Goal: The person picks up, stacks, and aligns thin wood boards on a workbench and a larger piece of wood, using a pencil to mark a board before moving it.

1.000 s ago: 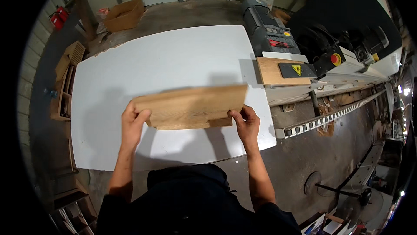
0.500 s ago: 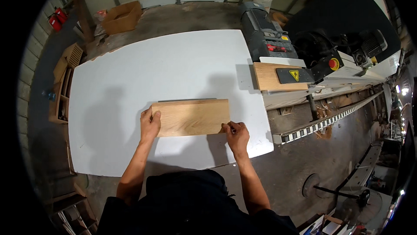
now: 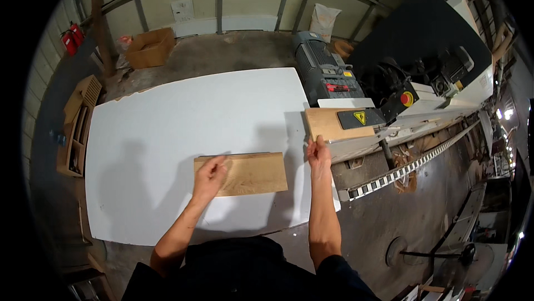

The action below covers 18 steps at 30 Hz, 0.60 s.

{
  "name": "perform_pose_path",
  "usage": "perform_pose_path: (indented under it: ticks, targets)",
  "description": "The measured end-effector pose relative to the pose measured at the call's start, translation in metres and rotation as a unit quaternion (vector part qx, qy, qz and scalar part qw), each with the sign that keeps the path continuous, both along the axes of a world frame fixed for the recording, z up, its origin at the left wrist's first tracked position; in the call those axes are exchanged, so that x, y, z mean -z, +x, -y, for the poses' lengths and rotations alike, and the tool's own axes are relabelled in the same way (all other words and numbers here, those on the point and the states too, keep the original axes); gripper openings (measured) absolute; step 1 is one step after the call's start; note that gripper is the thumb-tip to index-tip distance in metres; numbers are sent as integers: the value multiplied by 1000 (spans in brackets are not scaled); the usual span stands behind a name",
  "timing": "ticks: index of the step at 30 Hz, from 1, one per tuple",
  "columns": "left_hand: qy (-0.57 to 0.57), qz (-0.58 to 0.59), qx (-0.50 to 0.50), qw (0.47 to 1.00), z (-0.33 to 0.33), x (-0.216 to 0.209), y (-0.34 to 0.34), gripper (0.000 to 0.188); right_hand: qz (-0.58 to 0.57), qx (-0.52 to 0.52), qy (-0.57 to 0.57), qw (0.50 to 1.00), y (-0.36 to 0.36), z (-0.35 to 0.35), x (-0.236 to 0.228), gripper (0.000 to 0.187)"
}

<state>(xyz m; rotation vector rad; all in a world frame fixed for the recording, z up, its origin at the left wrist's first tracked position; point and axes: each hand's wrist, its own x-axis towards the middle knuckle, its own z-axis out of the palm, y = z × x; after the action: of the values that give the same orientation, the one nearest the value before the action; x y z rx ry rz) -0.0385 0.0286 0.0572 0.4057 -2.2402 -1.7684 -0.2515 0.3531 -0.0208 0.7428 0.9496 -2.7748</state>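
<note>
Plank (image 3: 327, 126) at the view's three o'clock is jutting, letting right-hand fingers (image 3: 318, 144) grip it. Left-hand fingers (image 3: 213, 168) are loosely curling, empty.

Board (image 3: 256, 176) and plank (image 3: 325, 125) look like smooth, grained wood, the table (image 3: 167, 117) smooth, the motor (image 3: 316, 56) ribbed metal, the carton (image 3: 149, 57) matt cardboard, the floor (image 3: 239, 51) dull concrete, the sleeves (image 3: 343, 276) matt cloth.

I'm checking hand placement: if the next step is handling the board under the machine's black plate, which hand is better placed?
Probably the right hand: it is at the near edge of the machine-side board. The left hand is farther off, over the separate board on the white table.
</note>
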Motion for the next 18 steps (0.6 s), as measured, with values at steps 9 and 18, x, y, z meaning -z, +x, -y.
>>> perform_pose_path:
  ticks: [9, 18]
  targets:
    - [358, 55, 83, 929, -35, -12, -20, 39, -90, -200, 40, 975, 179, 114, -45, 15]
    - [311, -94, 33, 945, 17, -46, 32, 14, -187, -217, 216, 933, 181, 101, -65, 44]
